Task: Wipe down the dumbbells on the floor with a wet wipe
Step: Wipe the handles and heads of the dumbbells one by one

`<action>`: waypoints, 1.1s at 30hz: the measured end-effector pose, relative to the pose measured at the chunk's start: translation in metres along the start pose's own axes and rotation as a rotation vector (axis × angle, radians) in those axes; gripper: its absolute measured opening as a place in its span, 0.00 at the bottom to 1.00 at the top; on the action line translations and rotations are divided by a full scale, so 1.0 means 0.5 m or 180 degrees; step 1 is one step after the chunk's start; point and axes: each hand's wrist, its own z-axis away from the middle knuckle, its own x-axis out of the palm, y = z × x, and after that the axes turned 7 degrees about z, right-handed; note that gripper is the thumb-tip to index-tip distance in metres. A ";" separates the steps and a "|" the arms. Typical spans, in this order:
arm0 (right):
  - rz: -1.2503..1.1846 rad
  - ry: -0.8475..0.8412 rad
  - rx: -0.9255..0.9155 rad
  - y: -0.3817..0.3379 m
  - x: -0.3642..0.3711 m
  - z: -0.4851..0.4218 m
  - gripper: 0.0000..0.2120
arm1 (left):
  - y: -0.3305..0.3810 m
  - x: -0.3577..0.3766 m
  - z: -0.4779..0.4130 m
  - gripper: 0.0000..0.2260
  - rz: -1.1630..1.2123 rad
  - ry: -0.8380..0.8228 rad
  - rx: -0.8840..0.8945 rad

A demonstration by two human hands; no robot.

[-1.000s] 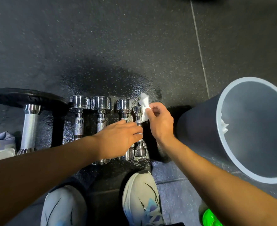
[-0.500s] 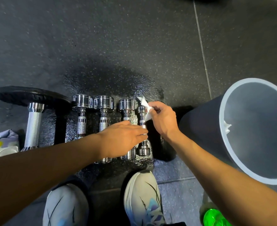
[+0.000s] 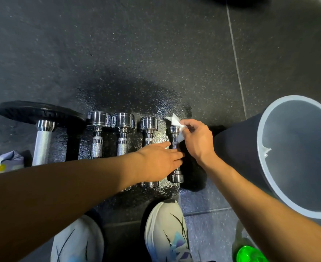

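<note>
Right hand (image 3: 195, 140) is pinching the wipe (image 3: 174, 120), thumb and fingers curled onto it, with a white corner sticking out past the fingertips. Wipe is touching the far head of the smallest dumbbell (image 3: 174, 130), on its right side. Left hand (image 3: 159, 163) is lying flat with fingers straight, gripping nothing. Its fingertips are resting across that same dumbbell's handle, and the palm is covering the handle of the next one over. The near head is showing below my left hand.

Count:
- Four chrome dumbbells (image 3: 123, 121) are lying side by side on the floor (image 3: 156, 53), getting smaller left to right. Mine is the rightmost.
- One bigger plate-loaded bar (image 3: 44, 142) is sitting left of them.
- One wipe is in hand.
- One grey bin (image 3: 262, 148) is standing right of the row, near my right wrist, with one white scrap (image 3: 266, 151) clinging to its inner wall.
- Two shoes (image 3: 165, 224) are showing below the row.
- One pale packet (image 3: 0, 163) is lying at the left edge.
- One green thing (image 3: 250, 254) is sitting bottom right; can't tell what it is.

Floor under the row is looking wet and shiny.
</note>
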 end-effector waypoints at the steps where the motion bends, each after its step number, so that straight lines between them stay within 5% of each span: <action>1: 0.0025 0.0010 -0.0034 -0.001 -0.001 0.000 0.10 | -0.002 -0.002 -0.002 0.27 -0.0026 0.0007 0.0031; 8: 0.0398 0.0113 -0.0478 -0.015 -0.014 0.010 0.10 | -0.003 -0.021 -0.027 0.24 -0.0195 -0.0089 0.0186; 15: 0.1290 0.0021 -0.1601 -0.031 0.018 0.019 0.11 | -0.002 -0.035 -0.024 0.13 -0.0281 -0.0337 0.0098; 18: 0.1807 -0.0161 -0.2045 -0.044 0.025 0.013 0.11 | -0.009 -0.022 -0.024 0.16 -0.0174 -0.0296 0.0103; 24: 0.0765 0.0188 -0.1175 -0.016 -0.008 0.009 0.09 | -0.015 -0.007 -0.016 0.27 -0.0053 -0.0205 0.0182; 29: 0.0191 -0.0201 -0.0371 0.023 -0.002 0.014 0.08 | -0.017 -0.003 0.008 0.32 0.0322 -0.0184 0.0119; 33: 0.0055 -0.0492 -0.0271 0.035 0.008 0.027 0.07 | -0.036 0.008 0.019 0.32 0.0488 -0.0026 0.0062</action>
